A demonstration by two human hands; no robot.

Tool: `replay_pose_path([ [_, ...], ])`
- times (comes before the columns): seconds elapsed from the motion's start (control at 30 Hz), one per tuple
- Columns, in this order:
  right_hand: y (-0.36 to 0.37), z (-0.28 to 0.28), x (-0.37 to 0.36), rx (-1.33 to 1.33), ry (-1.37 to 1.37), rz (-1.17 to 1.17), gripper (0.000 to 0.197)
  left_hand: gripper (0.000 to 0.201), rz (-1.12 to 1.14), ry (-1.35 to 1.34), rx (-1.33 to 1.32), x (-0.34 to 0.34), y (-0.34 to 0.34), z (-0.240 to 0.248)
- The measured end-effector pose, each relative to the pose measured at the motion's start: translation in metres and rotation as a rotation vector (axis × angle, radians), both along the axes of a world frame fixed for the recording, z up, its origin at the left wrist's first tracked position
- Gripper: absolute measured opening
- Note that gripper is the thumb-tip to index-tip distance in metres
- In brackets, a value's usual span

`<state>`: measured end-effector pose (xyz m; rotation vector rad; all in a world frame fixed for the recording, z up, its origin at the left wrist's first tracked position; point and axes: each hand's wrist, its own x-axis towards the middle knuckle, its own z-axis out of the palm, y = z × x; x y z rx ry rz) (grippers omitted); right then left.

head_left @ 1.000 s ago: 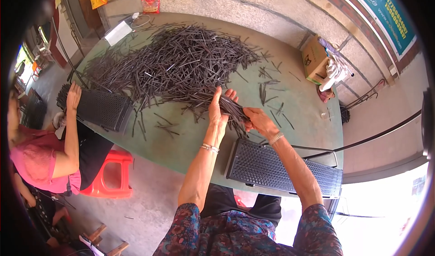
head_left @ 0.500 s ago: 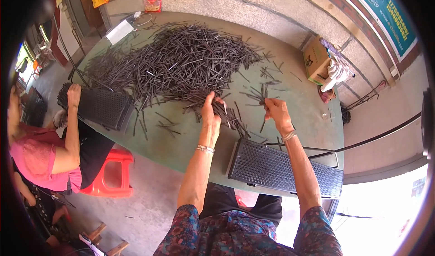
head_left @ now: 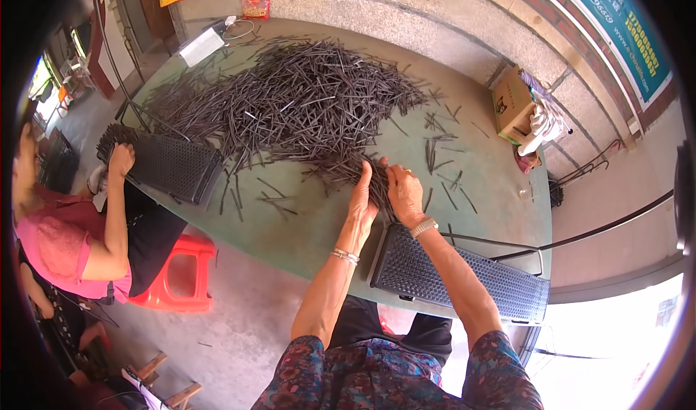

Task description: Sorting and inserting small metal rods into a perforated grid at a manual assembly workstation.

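Observation:
A bunch of thin dark sticks [head_left: 378,185] is pressed between my two hands, just beyond the left end of a black perforated tray [head_left: 464,272]. My left hand [head_left: 361,198] cups the bunch from the left with its thumb up. From the right, my right hand [head_left: 406,195] closes on the same bunch, its fingers bent. A large heap of the same sticks [head_left: 304,98] covers the far middle of the green table [head_left: 290,239], and its near edge runs up to my hands. Several loose sticks [head_left: 457,190] lie right of my right hand.
At the left sits a person in pink [head_left: 65,239], one hand [head_left: 122,160] beside another perforated tray [head_left: 174,167]. A red stool [head_left: 177,279] stands below. Farther back are a white power strip [head_left: 201,46] and a cardboard box [head_left: 513,104]. A black bent rod [head_left: 580,236] extends over the table's right side.
My right hand has moved left to meet my left hand at the bunch. The sticks it held lie loose on the table to the right. My left hand has shifted right and nearer.

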<state>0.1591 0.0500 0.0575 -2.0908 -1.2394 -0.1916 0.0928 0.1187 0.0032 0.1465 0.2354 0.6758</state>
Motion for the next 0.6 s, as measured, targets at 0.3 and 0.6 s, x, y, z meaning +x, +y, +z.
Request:
replay_pose_path([
  [0.3, -0.014, 0.031, 0.009, -0.175, -0.057, 0.205, 0.059, 0.014, 0.254, 0.441, 0.271, -0.012, 0.012, 0.027],
  [0.6, 0.015, 0.024, -0.028, 0.042, 0.284, 0.3, 0.09, 0.038, 0.31, 0.848, 1.035, -0.025, -0.012, 0.015],
])
